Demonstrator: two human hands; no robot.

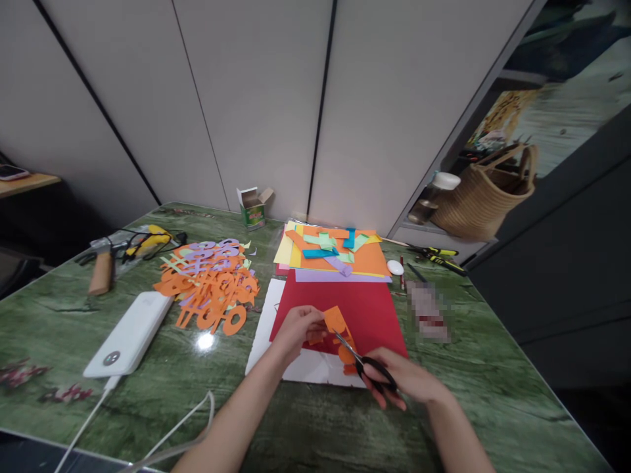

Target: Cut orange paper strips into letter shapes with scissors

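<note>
Between finger and thumb, my left hand (299, 328) pinches a piece of orange paper (336, 318) by its left edge. My right hand (397, 374) is closed around the black handles of a pair of scissors (359, 358), whose blades point up and left onto the orange paper. Below the blades, part of the orange paper hangs down with a rounded shape. Both hands are over a red sheet (340, 295), which lies on a white board (263, 328).
Orange and purple paper cutouts (211, 282) are heaped at left, beside a white power bank (131, 335) with a cable. Colored sheets (365, 263) with paper strips lie behind the red sheet. A small green box (253, 211) stands near the wall; pliers (436, 256) lie at right.
</note>
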